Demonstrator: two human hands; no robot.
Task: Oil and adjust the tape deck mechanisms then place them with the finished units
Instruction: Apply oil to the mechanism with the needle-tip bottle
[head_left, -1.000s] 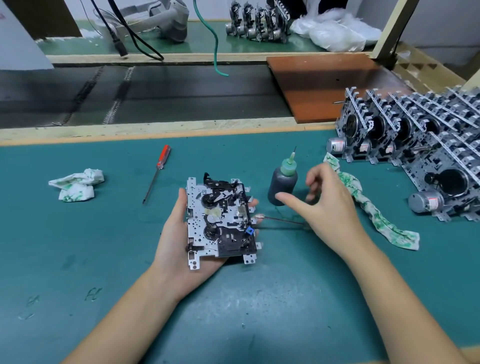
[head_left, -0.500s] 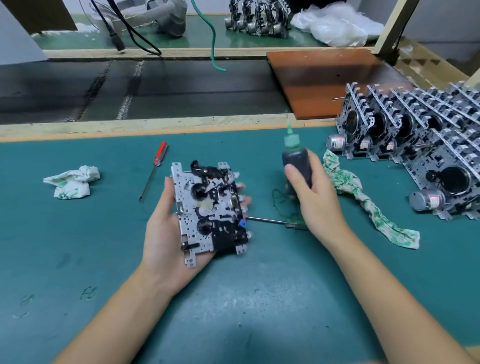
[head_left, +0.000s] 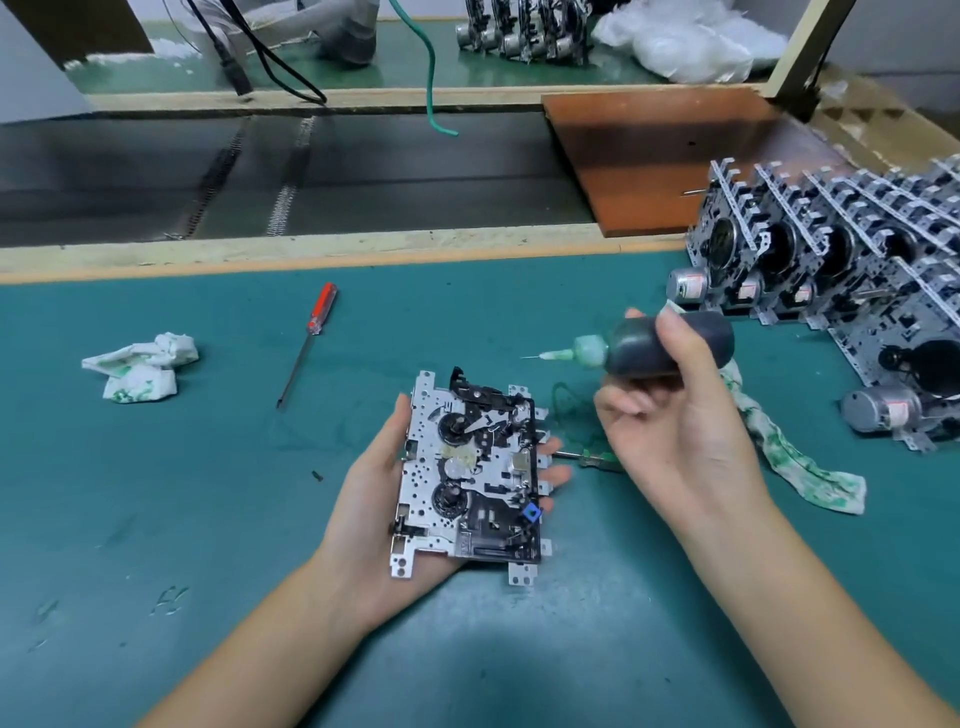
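A tape deck mechanism (head_left: 470, 475), a silver plate with black parts and a small blue piece, lies face up in my left hand (head_left: 371, 499), which grips it from below above the green mat. My right hand (head_left: 670, 415) grips a dark oil bottle (head_left: 660, 347) tipped sideways, its green needle nozzle pointing left, just above and to the right of the mechanism. The needle tip does not touch the mechanism. A row of finished units (head_left: 841, 260) stands on edge at the right.
A red-handled screwdriver (head_left: 307, 343) lies on the mat (head_left: 208, 493) to the left, past it a crumpled rag (head_left: 140, 366). A green-handled screwdriver (head_left: 587, 458) and a long stained rag (head_left: 800, 457) lie under my right hand. A conveyor belt (head_left: 311, 171) runs behind the wooden edge.
My right hand reached the oil bottle, picked it up off the mat and turned it on its side, nozzle toward the mechanism. My left hand kept hold of the mechanism.
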